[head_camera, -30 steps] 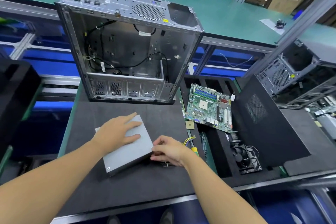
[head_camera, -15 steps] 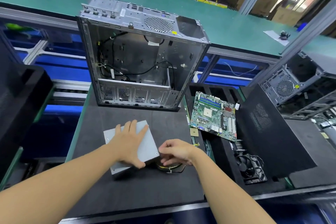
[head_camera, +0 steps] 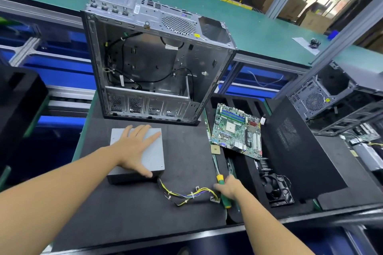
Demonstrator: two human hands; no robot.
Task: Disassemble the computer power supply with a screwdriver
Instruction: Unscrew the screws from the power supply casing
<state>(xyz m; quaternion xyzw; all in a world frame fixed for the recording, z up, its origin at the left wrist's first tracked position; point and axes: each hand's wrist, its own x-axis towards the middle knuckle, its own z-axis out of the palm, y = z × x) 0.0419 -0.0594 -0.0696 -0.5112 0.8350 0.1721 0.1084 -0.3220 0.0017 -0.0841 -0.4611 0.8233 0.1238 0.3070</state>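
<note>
Head view: the power supply (head_camera: 155, 156), a plain grey metal box, lies on the black mat (head_camera: 124, 217), yellow-black wires (head_camera: 190, 194) trailing from its near corner. The left hand (head_camera: 134, 149) presses flat on top, fingers spread. The right hand (head_camera: 228, 187) grasps the green-handled screwdriver (head_camera: 226, 203).

A stripped computer case (head_camera: 149, 64) stands open at the far edge of the black mat (head_camera: 186, 143). Right of it lies a motherboard (head_camera: 236, 130), a CPU chip (head_camera: 215, 149) beside its near corner, a cooler fan (head_camera: 276, 189) nearer.
</note>
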